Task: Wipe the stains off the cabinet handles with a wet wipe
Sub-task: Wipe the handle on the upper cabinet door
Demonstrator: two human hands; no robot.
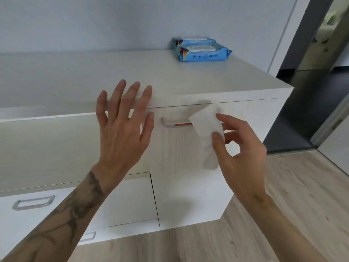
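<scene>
Pinching the wet wipe (pixel 207 133) between thumb and forefinger of the right hand (pixel 239 148), holding it against the right end of the silver handle (pixel 175 124) streaked with orange. Keeping the left hand (pixel 120 133) open with fingers spread wide, in front of the cabinet (pixel 132 76) top edge. Leaving 2 blue wipe packs (pixel 202 50) lying on top, well apart from both hands.

Nothing can be read here: the front wipe pack (pixel 204 56) and the rear wipe pack (pixel 188 41), both blue and lying on top of the cabinet (pixel 113 72), carry white lid labels and small pale printing, all too blurred to yield any word, brand or number.
</scene>
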